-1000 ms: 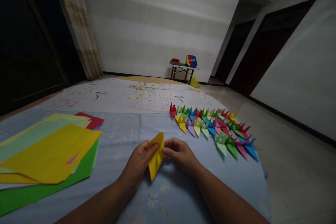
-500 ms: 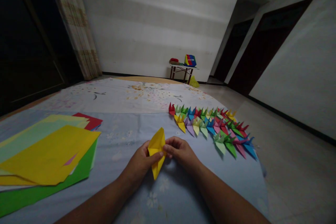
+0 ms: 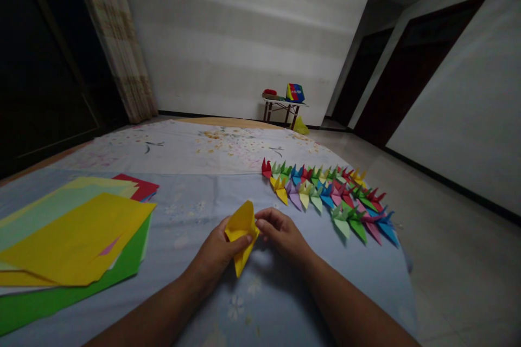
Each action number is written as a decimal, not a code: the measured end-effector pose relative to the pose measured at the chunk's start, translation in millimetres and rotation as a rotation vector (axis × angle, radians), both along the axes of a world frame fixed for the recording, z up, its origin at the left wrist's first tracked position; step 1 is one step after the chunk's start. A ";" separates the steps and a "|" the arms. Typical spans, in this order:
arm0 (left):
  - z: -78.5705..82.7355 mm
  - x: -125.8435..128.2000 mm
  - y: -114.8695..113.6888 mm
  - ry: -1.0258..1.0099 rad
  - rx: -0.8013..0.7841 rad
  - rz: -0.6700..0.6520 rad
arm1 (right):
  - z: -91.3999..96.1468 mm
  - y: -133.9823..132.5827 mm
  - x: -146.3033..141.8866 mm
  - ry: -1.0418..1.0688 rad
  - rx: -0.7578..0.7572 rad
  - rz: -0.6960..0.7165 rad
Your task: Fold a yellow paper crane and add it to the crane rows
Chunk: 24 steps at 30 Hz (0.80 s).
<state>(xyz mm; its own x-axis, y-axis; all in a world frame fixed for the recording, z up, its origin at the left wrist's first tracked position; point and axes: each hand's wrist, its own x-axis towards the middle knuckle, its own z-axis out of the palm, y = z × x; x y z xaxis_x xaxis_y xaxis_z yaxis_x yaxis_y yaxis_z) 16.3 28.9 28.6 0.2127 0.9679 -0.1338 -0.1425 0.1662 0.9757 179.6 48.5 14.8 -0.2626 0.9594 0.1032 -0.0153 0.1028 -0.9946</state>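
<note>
**Well, a light yellow fold was up in the hands at centre frame**

Right at lower centre, the folded yellow paper [image 3: 241, 223] was held above the blue floral bedsheet [image 3: 183, 306], its narrow tip pointing down. The left hand [image 3: 217, 255] had it, fingers curled behind and thumb pressed across the front. The right hand [image 3: 281, 236] was half curled, fingertips right at the paper's right edge, contact too close to call. That looked like thin, light, springy stock, quick to crease under a hard pinch, so the thick layered middle seemed the safest hold, not the tip. Rows of origami cranes [image 3: 325, 195] lay to the right, a stack of origami paper [image 3: 73, 238] to the left.
</note>
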 end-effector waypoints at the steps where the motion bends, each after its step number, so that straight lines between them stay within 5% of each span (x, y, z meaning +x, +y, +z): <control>1: -0.4 0.1 -0.2 -0.012 0.007 -0.016 | -0.3 0.4 0.4 -0.006 -0.003 0.010; 8: -0.5 -1.4 2.3 -0.005 0.066 -0.031 | -0.3 1.4 2.6 0.011 -0.081 0.085; 19: -5.9 -3.0 6.5 0.195 0.193 0.141 | -3.3 2.0 -2.8 0.281 -0.266 0.033; 24: -12.6 -5.8 9.4 0.365 0.382 0.260 | -1.7 1.7 -2.3 0.339 -0.336 0.029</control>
